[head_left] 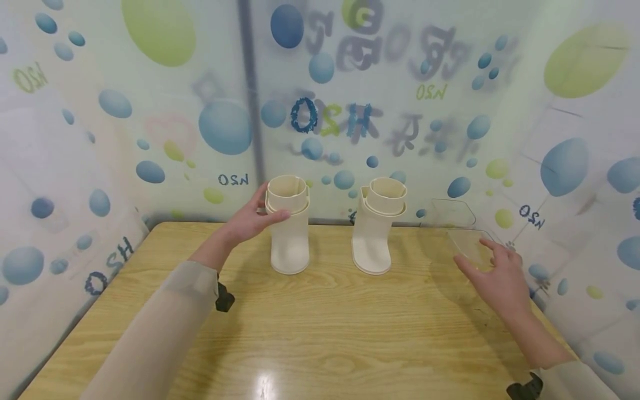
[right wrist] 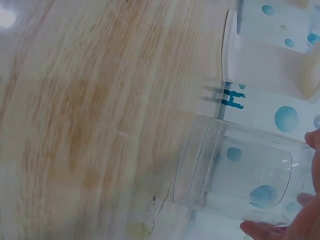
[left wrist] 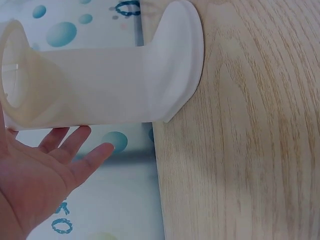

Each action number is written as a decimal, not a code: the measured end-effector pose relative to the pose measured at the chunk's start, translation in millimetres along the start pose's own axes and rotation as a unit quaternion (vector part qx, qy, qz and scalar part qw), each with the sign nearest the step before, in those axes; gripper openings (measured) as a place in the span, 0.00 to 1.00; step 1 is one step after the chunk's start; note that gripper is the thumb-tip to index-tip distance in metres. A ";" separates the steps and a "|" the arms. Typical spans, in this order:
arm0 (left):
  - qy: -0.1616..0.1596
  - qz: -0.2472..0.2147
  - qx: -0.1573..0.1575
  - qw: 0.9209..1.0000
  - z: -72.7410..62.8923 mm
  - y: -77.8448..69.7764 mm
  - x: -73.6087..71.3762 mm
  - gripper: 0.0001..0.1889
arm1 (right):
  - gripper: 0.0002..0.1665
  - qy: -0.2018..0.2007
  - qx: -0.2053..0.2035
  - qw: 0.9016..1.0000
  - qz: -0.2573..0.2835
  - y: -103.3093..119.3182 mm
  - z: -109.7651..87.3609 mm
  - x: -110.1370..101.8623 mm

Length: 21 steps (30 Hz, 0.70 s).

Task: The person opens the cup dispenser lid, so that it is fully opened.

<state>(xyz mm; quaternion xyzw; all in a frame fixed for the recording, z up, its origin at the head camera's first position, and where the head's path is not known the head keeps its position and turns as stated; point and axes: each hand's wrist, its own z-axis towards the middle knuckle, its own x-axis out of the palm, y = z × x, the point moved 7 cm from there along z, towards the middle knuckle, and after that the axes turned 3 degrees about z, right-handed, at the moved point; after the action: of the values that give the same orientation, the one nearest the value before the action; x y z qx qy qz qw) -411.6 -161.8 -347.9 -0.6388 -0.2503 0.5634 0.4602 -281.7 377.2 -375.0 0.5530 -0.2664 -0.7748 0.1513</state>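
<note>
Two cream-white plastic stands, each with a flat rounded foot and a round open cup at the top, stand upright side by side. Beside the left stand (head_left: 290,236) is my left hand (head_left: 255,219), its thumb across the front near the rim and its fingers at the left side. In the left wrist view those fingers (left wrist: 80,160) look spread and fairly straight. The right stand (head_left: 372,239) is untouched. A clear see-through container (right wrist: 240,170) stands farther right. Around its upper part my right hand (head_left: 502,275) spreads thumb and fingers; firm contact cannot be made out.
Everything stands on a wood-grain table (head_left: 320,333), with the objects near its back edge. Behind and at both sides hang pale curtains (head_left: 320,150) printed with blue and green drops. The container's see-through walls are faint against them.
</note>
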 end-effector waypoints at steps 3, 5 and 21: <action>0.002 0.000 0.002 1.000 0.9 -0.2 0.6 0.55 | 0.61 0.003 0.004 1.000 0.001 -1.2 -0.1 -0.1; 0.003 -0.001 0.004 1.000 2.0 -0.1 1.2 0.55 | 0.63 0.008 0.012 1.000 0.002 -2.1 -0.3 -0.5; 0.008 0.005 -0.018 1.000 -6.5 14.6 4.1 0.66 | 0.50 -0.081 -0.138 0.986 0.054 65.1 -14.4 -12.0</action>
<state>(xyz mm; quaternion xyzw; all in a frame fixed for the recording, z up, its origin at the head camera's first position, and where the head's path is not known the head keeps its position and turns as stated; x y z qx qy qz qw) -407.3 -166.9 -363.0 -0.6527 -0.2536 0.5565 0.4472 -268.1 327.1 -331.5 0.4474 -0.1976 -0.8370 0.2453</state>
